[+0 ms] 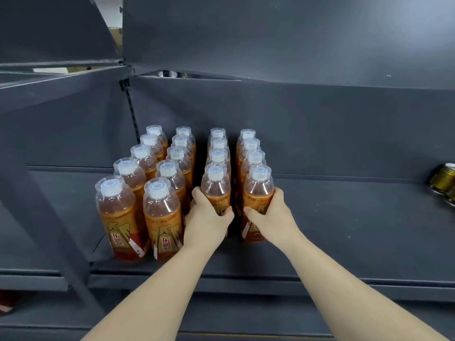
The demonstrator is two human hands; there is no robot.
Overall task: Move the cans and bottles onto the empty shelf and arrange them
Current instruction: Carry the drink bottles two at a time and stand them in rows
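Observation:
Several amber drink bottles with clear caps stand in four rows on the dark grey shelf [344, 217]. My left hand [208, 219] grips the front bottle of the third row [215, 185]. My right hand [270, 217] grips the front bottle of the fourth row [258, 185]. Both held bottles stand upright on the shelf. The two left rows reach nearer the shelf's front, led by a bottle [115, 212] and its neighbour [162, 212]. Gold cans [443, 180] lie at the far right edge of the shelf, partly cut off by the frame.
The grey back panel [320, 131] rises behind the rows, and an upper shelf [295, 40] overhangs them. A slanted side panel [49, 143] closes the left. Bare shelf stretches between the fourth row and the cans. A lower shelf edge [246, 286] runs below.

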